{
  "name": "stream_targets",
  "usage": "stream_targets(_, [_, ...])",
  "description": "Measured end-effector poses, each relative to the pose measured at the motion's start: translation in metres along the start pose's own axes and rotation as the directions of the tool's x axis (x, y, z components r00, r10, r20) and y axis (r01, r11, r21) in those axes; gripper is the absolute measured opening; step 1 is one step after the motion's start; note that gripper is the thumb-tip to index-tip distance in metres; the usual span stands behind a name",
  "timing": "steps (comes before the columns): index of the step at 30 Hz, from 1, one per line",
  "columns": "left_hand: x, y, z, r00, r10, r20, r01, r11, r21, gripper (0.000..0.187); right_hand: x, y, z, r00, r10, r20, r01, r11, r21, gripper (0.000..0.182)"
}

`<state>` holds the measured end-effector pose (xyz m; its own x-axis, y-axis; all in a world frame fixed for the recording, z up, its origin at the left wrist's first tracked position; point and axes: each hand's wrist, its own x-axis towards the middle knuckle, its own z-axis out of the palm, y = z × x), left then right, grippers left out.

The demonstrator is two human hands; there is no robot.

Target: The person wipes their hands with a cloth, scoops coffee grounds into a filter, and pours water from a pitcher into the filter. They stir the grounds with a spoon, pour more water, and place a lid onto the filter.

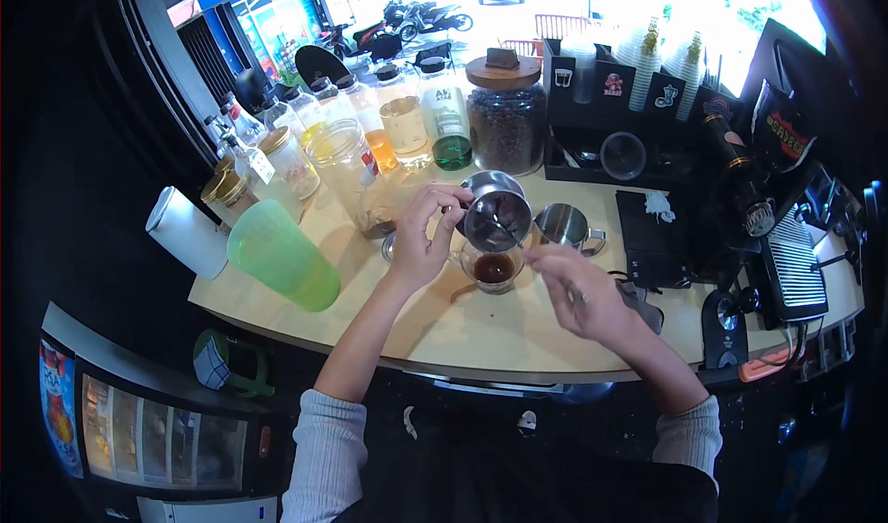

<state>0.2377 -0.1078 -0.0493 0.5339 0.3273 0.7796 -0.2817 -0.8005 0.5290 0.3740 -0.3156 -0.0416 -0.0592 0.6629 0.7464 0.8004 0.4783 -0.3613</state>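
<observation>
My left hand (427,236) grips a small metal cup (498,220), tilted above a clear glass cup (494,271) that holds dark brown liquid. My right hand (578,292) is closed just right of the metal cup, around a thin utensil whose tip appears to reach into it. Behind the tilted cup, another round metal vessel (488,182) is partly hidden. A steel mug (562,225) with a handle stands to the right. Left of my hands is a large clear jar (342,167).
A green pitcher (282,255) and white canister (188,232) stand at the left. Bottles and a coffee bean jar (506,121) line the back. A black scale (655,236), cup holder (601,88) and machine with a grate (797,269) are right.
</observation>
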Motion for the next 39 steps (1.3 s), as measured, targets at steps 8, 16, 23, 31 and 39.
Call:
stream_targets(8, [-0.004,-0.008,-0.003,0.999,0.050,0.000,-0.050,0.999,-0.004,0.010,0.003,-0.010,-0.007,0.998,-0.028,0.054,0.033,0.996,-0.082,0.028])
stream_targets(16, [-0.002,-0.006,-0.006,1.000,0.018,0.002,-0.018,1.000,0.002,0.008,0.003,-0.015,-0.025,0.994,0.025,0.109,-0.025,1.000,-0.001,0.030])
stream_targets(23, [-0.002,-0.004,-0.009,0.999,0.025,0.024,-0.026,0.999,0.034,0.008,0.004,-0.012,-0.025,0.993,-0.027,0.115,0.040,0.993,-0.107,0.030])
stream_targets(31, [-0.004,-0.002,-0.009,0.999,0.018,0.030,-0.019,1.000,0.019,0.008,0.006,-0.016,-0.020,0.992,-0.065,0.104,0.078,0.989,-0.125,0.031])
stream_targets(39, [-0.004,0.002,-0.008,0.998,0.039,0.042,-0.043,0.995,0.087,0.009,0.002,-0.022,-0.018,0.971,-0.062,0.232,0.103,0.981,-0.167,0.026])
